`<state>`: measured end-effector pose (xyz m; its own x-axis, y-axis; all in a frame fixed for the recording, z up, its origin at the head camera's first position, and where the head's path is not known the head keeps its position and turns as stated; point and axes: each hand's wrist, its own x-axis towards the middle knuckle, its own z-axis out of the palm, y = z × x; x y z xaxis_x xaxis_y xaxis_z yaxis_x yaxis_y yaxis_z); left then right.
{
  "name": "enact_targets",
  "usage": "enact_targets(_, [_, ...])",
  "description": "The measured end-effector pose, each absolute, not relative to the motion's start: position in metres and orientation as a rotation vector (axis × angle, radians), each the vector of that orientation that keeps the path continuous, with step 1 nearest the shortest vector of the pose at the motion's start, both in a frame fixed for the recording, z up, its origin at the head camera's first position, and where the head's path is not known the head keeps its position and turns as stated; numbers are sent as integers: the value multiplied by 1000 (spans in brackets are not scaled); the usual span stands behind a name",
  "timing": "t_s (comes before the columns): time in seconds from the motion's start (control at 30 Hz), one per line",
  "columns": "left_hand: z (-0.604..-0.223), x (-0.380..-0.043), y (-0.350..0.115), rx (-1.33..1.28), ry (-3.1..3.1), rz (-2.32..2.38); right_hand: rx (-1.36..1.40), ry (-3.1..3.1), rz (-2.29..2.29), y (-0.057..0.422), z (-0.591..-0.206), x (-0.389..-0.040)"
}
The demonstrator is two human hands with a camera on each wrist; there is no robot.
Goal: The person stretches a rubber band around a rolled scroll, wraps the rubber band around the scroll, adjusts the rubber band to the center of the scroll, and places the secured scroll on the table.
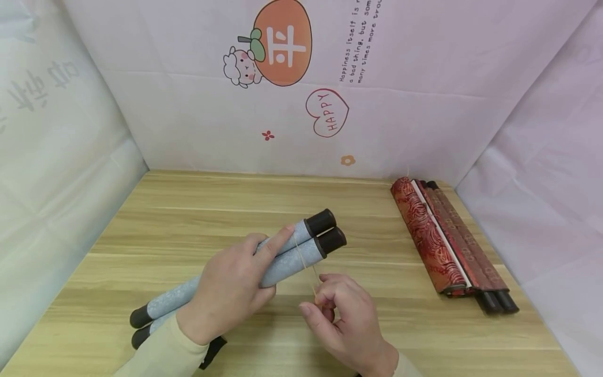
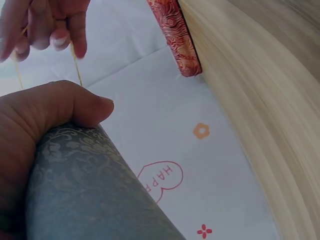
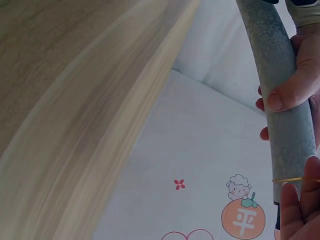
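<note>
A light-blue patterned scroll [image 1: 287, 266], rolled into two side-by-side rolls with black end knobs, slants over the table. My left hand [image 1: 231, 288] grips it around the middle, its thumb [image 2: 92, 107] lying on the patterned surface in the left wrist view. Around the scroll's upper right end runs a thin yellowish rubber band [image 1: 301, 255]. My right hand [image 1: 346, 319], with curled fingers, holds the band and stretches it out below the scroll. In the right wrist view, the band [image 3: 290, 179] crosses the roll near its black knob, beside the right fingers [image 3: 292, 210].
On the table's right side lie a red patterned scroll [image 1: 426, 235] and a brown-red one [image 1: 471, 246] with black knobs, side by side. White printed cloth [image 1: 198, 120] stands behind the wooden table [image 1: 198, 204] and along both sides. A black piece [image 1: 214, 352] shows beneath the left wrist.
</note>
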<state>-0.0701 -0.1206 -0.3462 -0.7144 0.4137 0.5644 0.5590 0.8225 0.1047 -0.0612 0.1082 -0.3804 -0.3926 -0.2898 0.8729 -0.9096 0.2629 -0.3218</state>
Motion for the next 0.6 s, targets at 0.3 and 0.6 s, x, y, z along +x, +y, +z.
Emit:
enact_targets(0.3, [-337,-70,-128,-673,-2419,-385,936,-1942,1073,114,-389,-57])
enact_targets(0.6, [-333,-72,-135,-620,-2404,-366,879,-2115,981,119,-389,-46])
